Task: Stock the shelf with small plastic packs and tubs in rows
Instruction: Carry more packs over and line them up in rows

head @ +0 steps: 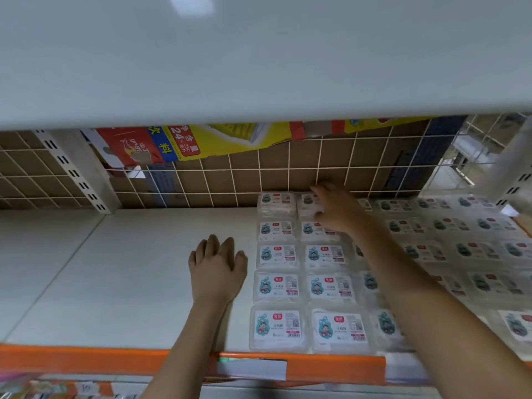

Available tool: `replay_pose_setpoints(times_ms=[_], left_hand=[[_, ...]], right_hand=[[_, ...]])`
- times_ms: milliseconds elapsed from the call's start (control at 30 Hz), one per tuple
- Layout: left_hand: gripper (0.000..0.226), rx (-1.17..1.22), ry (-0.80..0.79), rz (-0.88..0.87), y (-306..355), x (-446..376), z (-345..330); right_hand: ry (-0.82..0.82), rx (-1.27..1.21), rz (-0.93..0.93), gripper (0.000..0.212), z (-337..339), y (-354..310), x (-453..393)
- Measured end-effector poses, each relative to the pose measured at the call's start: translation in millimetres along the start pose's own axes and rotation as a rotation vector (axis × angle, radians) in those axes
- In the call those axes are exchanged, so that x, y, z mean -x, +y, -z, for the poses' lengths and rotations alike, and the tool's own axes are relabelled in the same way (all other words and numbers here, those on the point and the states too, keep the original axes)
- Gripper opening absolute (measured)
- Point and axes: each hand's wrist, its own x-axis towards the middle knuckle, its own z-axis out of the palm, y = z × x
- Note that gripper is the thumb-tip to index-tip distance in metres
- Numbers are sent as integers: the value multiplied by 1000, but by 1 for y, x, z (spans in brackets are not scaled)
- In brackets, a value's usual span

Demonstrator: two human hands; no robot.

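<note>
Small clear plastic packs (pixel 277 286) with white labels lie flat in rows on the white shelf (pixel 115 269), filling its right half from front to back. My right hand (pixel 335 207) reaches to the back row, fingers spread over a pack (pixel 308 201) near the wire grid; whether it grips the pack is unclear. My left hand (pixel 217 267) rests flat on the bare shelf just left of the leftmost row, fingers straight and holding nothing.
A white wire grid (pixel 230 174) backs the shelf, with cardboard and a red-yellow carton (pixel 184 145) behind it. The upper shelf's underside (pixel 259 67) hangs low overhead. An orange front rail (pixel 86 359) with a price tag holder edges the shelf. A slotted upright (pixel 74 174) stands at left.
</note>
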Motion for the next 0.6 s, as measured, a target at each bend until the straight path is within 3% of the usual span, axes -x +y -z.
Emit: replay_pose_setpoints(times_ms=[333, 600], left_hand=[[57, -3, 22, -17, -1, 0, -3], [49, 70, -1, -25, -3, 1, 1]], right_hand=[[109, -72, 6, 58, -14, -9, 13], [189, -243, 166, 51, -23, -73, 61]])
